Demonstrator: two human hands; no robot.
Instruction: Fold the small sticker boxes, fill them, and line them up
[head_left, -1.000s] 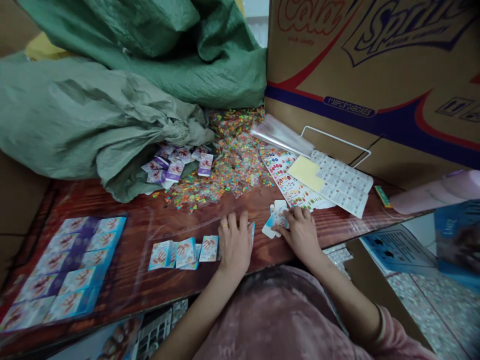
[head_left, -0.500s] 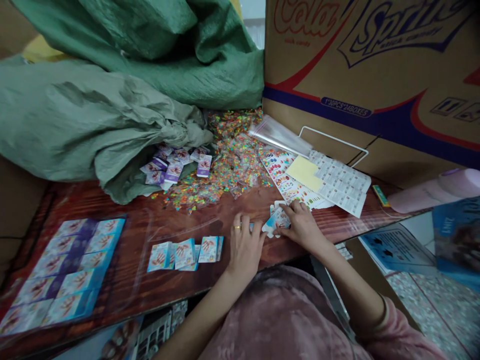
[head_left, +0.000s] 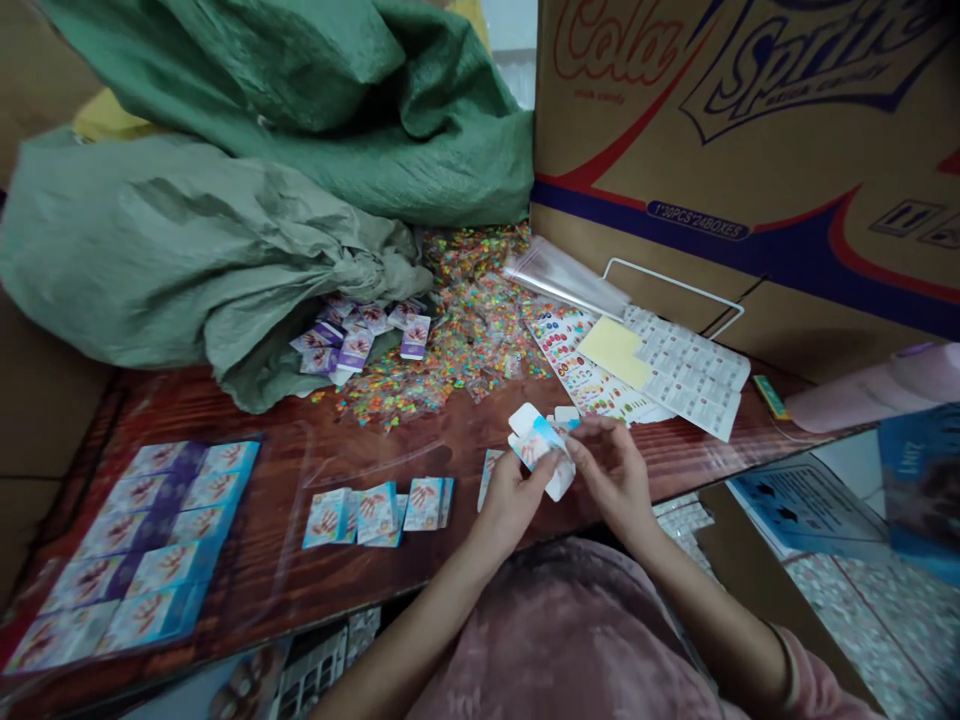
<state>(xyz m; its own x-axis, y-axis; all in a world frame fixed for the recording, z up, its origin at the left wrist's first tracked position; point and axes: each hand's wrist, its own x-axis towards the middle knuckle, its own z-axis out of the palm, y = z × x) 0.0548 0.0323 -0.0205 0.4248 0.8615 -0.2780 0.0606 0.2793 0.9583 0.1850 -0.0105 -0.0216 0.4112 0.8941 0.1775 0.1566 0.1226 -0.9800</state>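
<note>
A small blue-and-white cardboard box with its end flaps sticking out is raised just above the table. My left hand pinches its lower left part between thumb and fingers. At its right edge, my right hand has thumb and curled fingers on the cardboard. Part of another flat carton shows behind it. Beside my left hand, a small box is partly hidden. Further left lie small stacks of matching boxes.
Rows of blue and purple boxes fill the table's left end. Behind are small bags of colourful candy, purple boxes and green sacks. Sticker sheets, a pink bottle and a large carton stand or lie right.
The small box has been lifted from the table and opened out from flat. My left hand has moved right and taken hold of it; my right hand has shifted slightly right.
</note>
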